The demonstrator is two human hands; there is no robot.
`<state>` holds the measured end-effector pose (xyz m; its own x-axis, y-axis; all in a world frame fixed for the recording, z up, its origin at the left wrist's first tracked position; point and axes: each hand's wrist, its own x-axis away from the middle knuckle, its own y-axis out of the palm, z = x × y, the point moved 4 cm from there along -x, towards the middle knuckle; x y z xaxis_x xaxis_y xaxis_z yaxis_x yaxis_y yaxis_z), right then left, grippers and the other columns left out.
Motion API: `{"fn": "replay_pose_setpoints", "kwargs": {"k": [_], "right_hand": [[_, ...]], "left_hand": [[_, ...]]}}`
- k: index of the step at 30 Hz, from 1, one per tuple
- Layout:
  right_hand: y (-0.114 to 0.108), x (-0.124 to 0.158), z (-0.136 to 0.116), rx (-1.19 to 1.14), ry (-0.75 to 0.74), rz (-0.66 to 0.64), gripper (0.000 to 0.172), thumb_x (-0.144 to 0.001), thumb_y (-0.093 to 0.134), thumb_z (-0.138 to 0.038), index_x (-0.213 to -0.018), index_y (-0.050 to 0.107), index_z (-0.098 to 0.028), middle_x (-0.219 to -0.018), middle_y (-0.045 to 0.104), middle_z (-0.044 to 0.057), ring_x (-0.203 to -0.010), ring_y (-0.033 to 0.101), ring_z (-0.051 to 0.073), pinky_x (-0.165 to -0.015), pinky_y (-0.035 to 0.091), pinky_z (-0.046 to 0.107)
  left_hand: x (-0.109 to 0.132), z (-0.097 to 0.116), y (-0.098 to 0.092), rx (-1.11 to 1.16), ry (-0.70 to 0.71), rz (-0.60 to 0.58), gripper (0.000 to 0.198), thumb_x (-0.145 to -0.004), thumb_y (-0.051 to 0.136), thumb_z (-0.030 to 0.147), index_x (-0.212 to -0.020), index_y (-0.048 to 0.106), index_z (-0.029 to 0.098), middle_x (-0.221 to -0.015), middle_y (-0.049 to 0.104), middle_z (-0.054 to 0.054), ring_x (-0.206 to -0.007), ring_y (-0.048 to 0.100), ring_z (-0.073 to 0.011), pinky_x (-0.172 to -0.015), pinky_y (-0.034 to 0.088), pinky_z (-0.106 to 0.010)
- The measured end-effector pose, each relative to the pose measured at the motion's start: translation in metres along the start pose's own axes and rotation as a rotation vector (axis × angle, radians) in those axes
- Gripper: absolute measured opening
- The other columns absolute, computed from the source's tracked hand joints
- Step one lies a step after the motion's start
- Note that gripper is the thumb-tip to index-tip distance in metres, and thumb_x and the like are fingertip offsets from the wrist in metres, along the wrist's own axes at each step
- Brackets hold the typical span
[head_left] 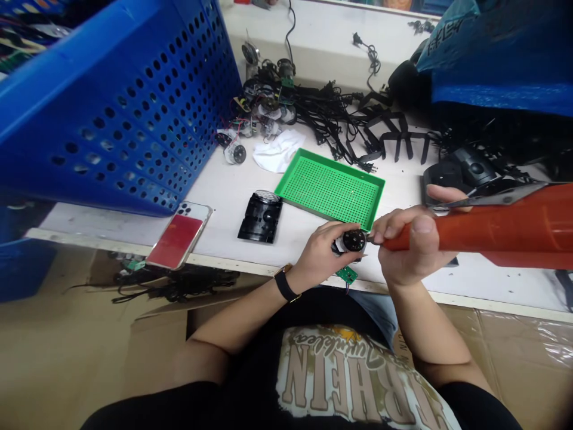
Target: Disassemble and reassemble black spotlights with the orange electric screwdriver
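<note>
My left hand (321, 251) is closed around a small round motor (353, 241) at the table's front edge. A little green circuit board (347, 275) hangs just under it. My right hand (414, 242) grips an orange electric screwdriver (492, 227) that lies sideways, its tip against the motor's right side. A green mesh tray (331, 189) lies just behind both hands. A black plastic housing (261, 217) rests left of the tray.
A big blue perforated crate (116, 101) leans over the table's left. A phone with a red back (179, 234) lies at the front edge. Motors with wires (264, 113), black cables (340, 119), a white cloth (277, 150) and black parts (461, 170) crowd the back.
</note>
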<state>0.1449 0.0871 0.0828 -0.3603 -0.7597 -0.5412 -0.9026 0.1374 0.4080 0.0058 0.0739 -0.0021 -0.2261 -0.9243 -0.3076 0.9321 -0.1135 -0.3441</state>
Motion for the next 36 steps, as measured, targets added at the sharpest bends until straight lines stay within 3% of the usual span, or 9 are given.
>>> {"fn": "replay_pose_setpoints", "kwargs": {"k": [5, 9, 13, 18, 22, 26, 29, 33, 36], "right_hand": [[-0.001, -0.012, 0.000, 0.014, -0.020, 0.054, 0.019, -0.093, 0.073, -0.036, -0.109, 0.063, -0.031, -0.056, 0.051, -0.010, -0.037, 0.047, 0.012, -0.039, 0.043, 0.028], [-0.004, -0.026, 0.016, 0.049, -0.061, 0.103, 0.025, -0.094, 0.073, -0.043, -0.112, 0.059, -0.033, -0.056, 0.047, -0.011, -0.038, 0.045, 0.011, -0.039, 0.039, 0.028], [-0.010, -0.040, 0.041, 0.124, -0.079, 0.152, 0.032, -0.095, 0.072, -0.054, -0.112, 0.056, -0.033, -0.056, 0.047, -0.010, -0.040, 0.042, 0.012, -0.040, 0.038, 0.030], [-0.019, -0.050, 0.059, 0.251, -0.071, 0.164, 0.043, -0.094, 0.070, -0.065, -0.114, 0.052, -0.031, -0.058, 0.047, -0.011, -0.044, 0.044, 0.009, -0.045, 0.043, 0.028], [-0.026, -0.051, 0.046, 0.159, -0.078, 0.215, 0.038, -0.089, 0.077, -0.051, -0.111, 0.056, -0.028, -0.055, 0.052, -0.011, -0.040, 0.047, 0.013, -0.042, 0.040, 0.029], [-0.027, -0.037, 0.022, 0.084, -0.008, 0.193, 0.025, -0.087, 0.077, -0.040, -0.104, 0.063, -0.028, -0.052, 0.053, -0.011, -0.036, 0.045, 0.014, -0.038, 0.038, 0.030], [-0.028, -0.025, 0.007, 0.093, 0.030, 0.125, 0.026, -0.085, 0.080, -0.038, -0.105, 0.068, -0.027, -0.052, 0.056, -0.010, -0.036, 0.045, 0.014, -0.037, 0.038, 0.030], [-0.034, -0.020, -0.002, 0.211, 0.149, 0.003, 0.035, -0.082, 0.087, -0.039, -0.110, 0.071, -0.025, -0.060, 0.064, -0.007, -0.041, 0.054, 0.014, -0.038, 0.042, 0.030], [-0.035, -0.020, 0.001, 0.276, 0.229, -0.083, 0.034, -0.082, 0.088, -0.040, -0.105, 0.070, -0.021, -0.062, 0.067, -0.005, -0.045, 0.060, 0.014, -0.042, 0.047, 0.029]], "left_hand": [[-0.015, 0.002, -0.005, 0.070, -0.034, -0.040, 0.050, -0.079, 0.093, 0.026, -0.126, 0.076, 0.022, -0.121, 0.079, -0.010, -0.115, 0.073, -0.0259, -0.105, 0.058, -0.044], [-0.047, -0.007, -0.003, 0.236, -0.141, -0.168, 0.046, -0.081, 0.086, 0.014, -0.126, 0.076, 0.020, -0.124, 0.080, -0.011, -0.112, 0.074, -0.0231, -0.105, 0.057, -0.043], [-0.084, -0.025, 0.004, 0.444, -0.278, -0.268, 0.037, -0.077, 0.082, 0.004, -0.112, 0.076, 0.014, -0.114, 0.081, -0.010, -0.102, 0.075, -0.0180, -0.100, 0.060, -0.038], [-0.114, -0.045, 0.015, 0.229, -0.296, -0.364, 0.030, -0.077, 0.073, -0.004, -0.103, 0.074, 0.012, -0.092, 0.079, -0.005, -0.086, 0.074, -0.0140, -0.086, 0.061, -0.033], [-0.124, -0.056, 0.023, 0.090, -0.269, -0.419, 0.027, -0.073, 0.075, -0.005, -0.093, 0.075, 0.013, -0.082, 0.076, -0.003, -0.076, 0.070, -0.0154, -0.078, 0.060, -0.033], [-0.124, -0.053, 0.023, -0.073, -0.199, -0.433, 0.029, -0.070, 0.072, -0.008, -0.087, 0.077, 0.016, -0.087, 0.076, -0.004, -0.089, 0.070, -0.0216, -0.097, 0.057, -0.042], [-0.114, -0.038, 0.013, -0.213, -0.108, -0.414, 0.031, -0.079, 0.065, -0.005, -0.096, 0.079, 0.017, -0.104, 0.076, -0.008, -0.107, 0.068, -0.0258, -0.110, 0.050, -0.047], [-0.080, -0.009, -0.012, -0.370, 0.092, -0.387, 0.021, -0.104, 0.058, 0.021, -0.114, 0.076, 0.018, -0.116, 0.076, -0.010, -0.115, 0.068, -0.0274, -0.106, 0.052, -0.047], [-0.045, 0.002, -0.021, -0.284, 0.116, -0.414, 0.036, -0.099, 0.073, 0.041, -0.126, 0.071, 0.019, -0.122, 0.075, -0.011, -0.118, 0.069, -0.0277, -0.104, 0.055, -0.045]]}}
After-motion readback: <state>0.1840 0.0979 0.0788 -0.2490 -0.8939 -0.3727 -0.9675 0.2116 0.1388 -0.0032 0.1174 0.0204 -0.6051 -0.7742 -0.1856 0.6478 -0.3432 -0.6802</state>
